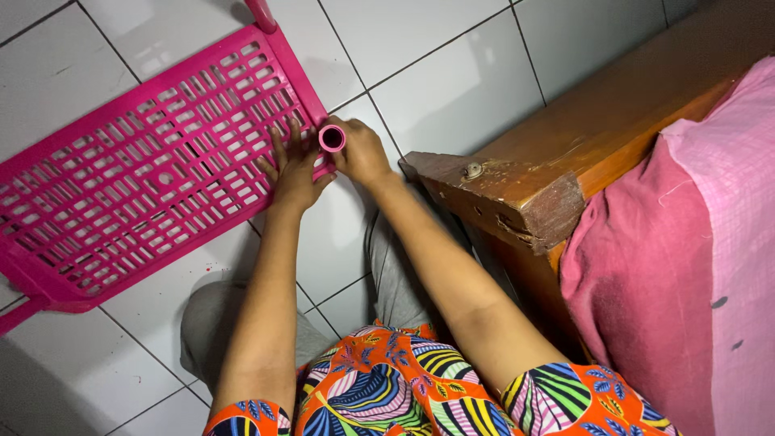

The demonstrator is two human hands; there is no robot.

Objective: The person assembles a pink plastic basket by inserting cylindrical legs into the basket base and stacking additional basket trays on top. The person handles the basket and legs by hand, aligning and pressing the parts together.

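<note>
A pink plastic slatted shelf panel (137, 169) lies flat on the white tiled floor. My left hand (292, 168) rests flat on its near right corner, fingers spread over the slats. My right hand (363, 152) grips a short pink plastic tube (332, 138) that stands upright at that corner, its open end facing up. Another pink tube (260, 14) sticks up at the panel's far corner, and one more leg pokes out at the lower left (14, 315).
A dark wooden bed frame (517, 186) with a worn corner stands on the right, a pink mattress cover (694, 242) on it. My knees in grey trousers (211, 319) are on the tiled floor (452, 73) below the panel.
</note>
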